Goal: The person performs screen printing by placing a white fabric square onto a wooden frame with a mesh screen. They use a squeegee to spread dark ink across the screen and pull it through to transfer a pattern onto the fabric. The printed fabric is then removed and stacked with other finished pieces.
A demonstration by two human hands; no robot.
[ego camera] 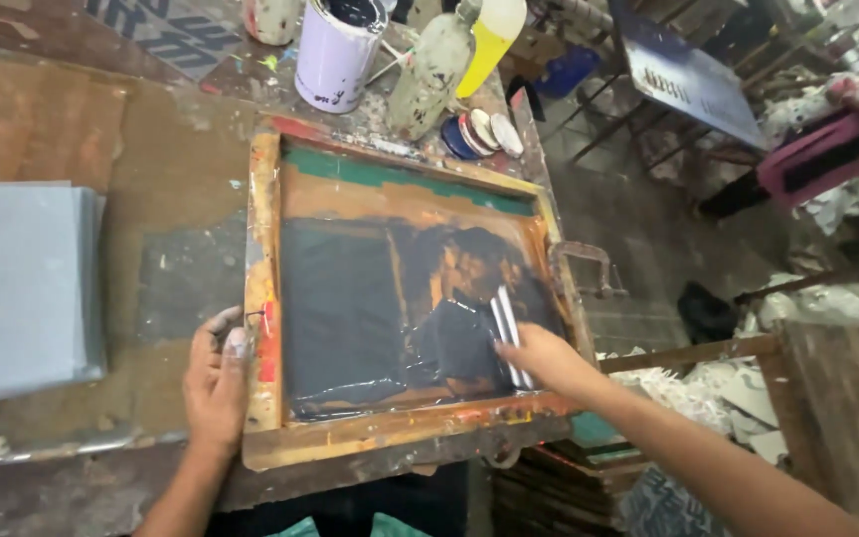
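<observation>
The worktable [72, 129], brown and stained with paint, carries everything here. Toward its right edge lies a wooden screen-printing frame [262, 298], its mesh [350, 308] covered with dark, wet ink. On the left edge of the table sits a stack of grey sheets [17, 283]. Along the far edge stand a pale purple paint can [335, 55], a smeared bottle [429, 75], a yellow bottle [494, 35] and a few round lids [479, 134].

The left hand [216, 383] lies flat on the near left corner of the frame, fingers stretched out and holding nothing, pressing the wood down. The right hand [539, 358] is closed around a squeegee [507, 328], whose pale blade stands on the mesh near the frame's right side, close to the near edge.

To do the stroke well, the blade probably needs even pressure along its whole length and a steady tilt, so the ink spreads without streaks. The left hand should keep the frame from sliding, since any shift would likely blur the print underneath.
</observation>
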